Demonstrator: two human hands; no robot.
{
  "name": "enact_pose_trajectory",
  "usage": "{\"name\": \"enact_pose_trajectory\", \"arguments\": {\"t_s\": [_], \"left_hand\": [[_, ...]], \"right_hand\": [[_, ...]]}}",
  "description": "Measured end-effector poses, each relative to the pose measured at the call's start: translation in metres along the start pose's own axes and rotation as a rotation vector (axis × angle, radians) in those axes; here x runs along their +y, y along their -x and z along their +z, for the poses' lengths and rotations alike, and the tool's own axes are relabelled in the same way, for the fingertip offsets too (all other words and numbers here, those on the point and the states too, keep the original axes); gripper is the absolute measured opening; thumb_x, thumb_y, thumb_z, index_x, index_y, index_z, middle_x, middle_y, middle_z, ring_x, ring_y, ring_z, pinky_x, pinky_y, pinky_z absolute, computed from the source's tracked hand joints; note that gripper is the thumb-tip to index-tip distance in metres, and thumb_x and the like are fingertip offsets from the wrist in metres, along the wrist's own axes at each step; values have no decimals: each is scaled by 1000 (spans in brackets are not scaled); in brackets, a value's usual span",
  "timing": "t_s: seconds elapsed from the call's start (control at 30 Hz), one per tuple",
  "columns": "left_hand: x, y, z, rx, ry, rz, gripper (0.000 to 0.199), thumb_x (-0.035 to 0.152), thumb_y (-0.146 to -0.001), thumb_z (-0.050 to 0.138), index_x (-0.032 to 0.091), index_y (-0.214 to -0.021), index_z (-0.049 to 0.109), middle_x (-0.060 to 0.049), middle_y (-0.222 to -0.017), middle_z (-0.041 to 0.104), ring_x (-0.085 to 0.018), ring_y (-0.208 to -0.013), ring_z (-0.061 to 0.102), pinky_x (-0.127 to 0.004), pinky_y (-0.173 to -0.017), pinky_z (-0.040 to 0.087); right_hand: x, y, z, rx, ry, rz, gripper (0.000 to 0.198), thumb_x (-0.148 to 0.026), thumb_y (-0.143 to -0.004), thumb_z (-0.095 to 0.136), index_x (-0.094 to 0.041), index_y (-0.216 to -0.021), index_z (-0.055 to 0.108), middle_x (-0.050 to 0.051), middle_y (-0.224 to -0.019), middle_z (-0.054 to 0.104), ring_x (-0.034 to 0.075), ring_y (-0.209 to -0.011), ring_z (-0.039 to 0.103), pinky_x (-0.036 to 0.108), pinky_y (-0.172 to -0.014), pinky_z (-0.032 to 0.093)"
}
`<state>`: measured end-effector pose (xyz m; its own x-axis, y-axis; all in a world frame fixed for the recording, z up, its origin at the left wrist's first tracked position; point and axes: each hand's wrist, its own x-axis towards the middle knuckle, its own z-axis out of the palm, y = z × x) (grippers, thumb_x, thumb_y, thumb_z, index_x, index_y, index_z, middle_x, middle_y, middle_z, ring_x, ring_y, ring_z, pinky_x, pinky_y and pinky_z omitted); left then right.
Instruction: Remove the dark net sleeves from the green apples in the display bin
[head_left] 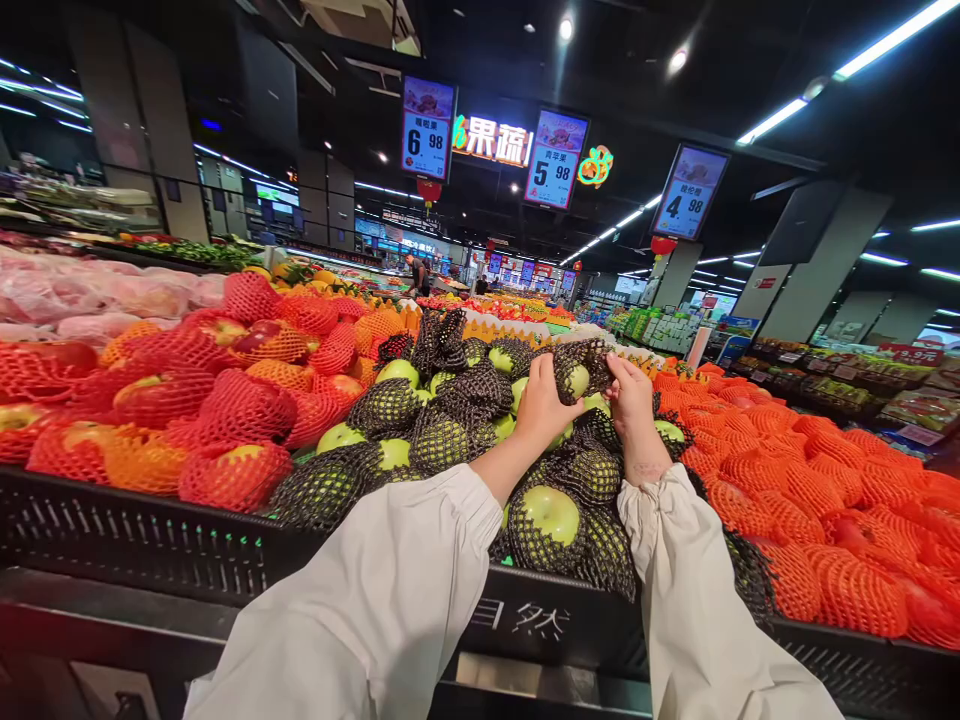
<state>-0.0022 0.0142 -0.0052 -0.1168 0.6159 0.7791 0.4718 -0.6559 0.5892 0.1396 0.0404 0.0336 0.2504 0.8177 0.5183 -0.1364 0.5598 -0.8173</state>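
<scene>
Between my two hands, over the middle of the fruit display, is a green apple (577, 380) partly covered by a black foam net (581, 355). My left hand (544, 405) is closed around the apple's left side. On the right, the fingers of my right hand (628, 392) pinch the edge of the net. Below them lies a heap of green apples, many in black nets; one bare-topped green apple (551, 513) sits near the front. White sleeves cover both of my forearms.
Apples in red and orange nets (247, 405) fill the left side, and fruit in orange-red nets (817, 480) the right. A black crate wall (135, 535) runs along the front. Price screens (556, 157) hang overhead. A person (417, 275) stands far back.
</scene>
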Motion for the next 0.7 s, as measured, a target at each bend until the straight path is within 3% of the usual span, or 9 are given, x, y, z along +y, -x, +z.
{"name": "enact_pose_trajectory", "arguments": {"t_s": [0.17, 0.23, 0.33, 0.43, 0.57, 0.7], "left_hand": [[1, 1, -1, -28, -31, 16, 70, 22, -67, 82, 19, -124, 42, -17, -136, 46, -34, -125, 57, -48, -102, 52], [1, 1, -1, -39, -27, 25, 66, 23, -66, 83, 20, -119, 43, -16, -136, 44, -34, -122, 59, -49, -100, 53], [-1, 0, 0, -33, 2, 71, 67, 25, -65, 83, 20, -119, 43, -15, -132, 45, -33, -121, 59, -48, -101, 53], [-2, 1, 1, -55, 49, 201, 74, 23, -66, 82, 18, -126, 41, -15, -131, 47, -31, -124, 57, -46, -107, 49], [-2, 2, 1, -68, 94, 314, 76, 23, -67, 81, 19, -130, 39, -15, -133, 48, -30, -128, 54, -45, -113, 44], [0, 1, 1, -12, 105, 293, 79, 24, -68, 83, 20, -133, 37, -15, -136, 48, -30, -133, 51, -45, -116, 41]], "right_hand": [[-1, 5, 1, -147, 83, 95, 48, -51, -51, 90, -20, -83, 74, 0, -85, 69, 12, -67, 58, 21, -49, 42], [-1, 5, 1, -165, 99, 116, 49, -52, -51, 90, -20, -86, 74, 2, -93, 71, 15, -75, 61, 22, -53, 45], [2, 2, 0, -102, 120, 122, 50, -51, -51, 88, -19, -86, 73, 2, -90, 71, 15, -73, 59, 23, -55, 43], [8, -2, -4, -39, 144, 112, 48, -46, -47, 87, -18, -82, 71, 1, -81, 71, 15, -70, 57, 25, -56, 42], [14, -5, -7, -108, 109, 184, 44, -40, -42, 86, -20, -79, 70, -1, -73, 70, 17, -66, 59, 28, -58, 46], [11, -1, -3, -199, 61, 267, 36, -52, -57, 76, -22, -74, 67, 1, -67, 69, 21, -66, 63, 31, -56, 50]]}}
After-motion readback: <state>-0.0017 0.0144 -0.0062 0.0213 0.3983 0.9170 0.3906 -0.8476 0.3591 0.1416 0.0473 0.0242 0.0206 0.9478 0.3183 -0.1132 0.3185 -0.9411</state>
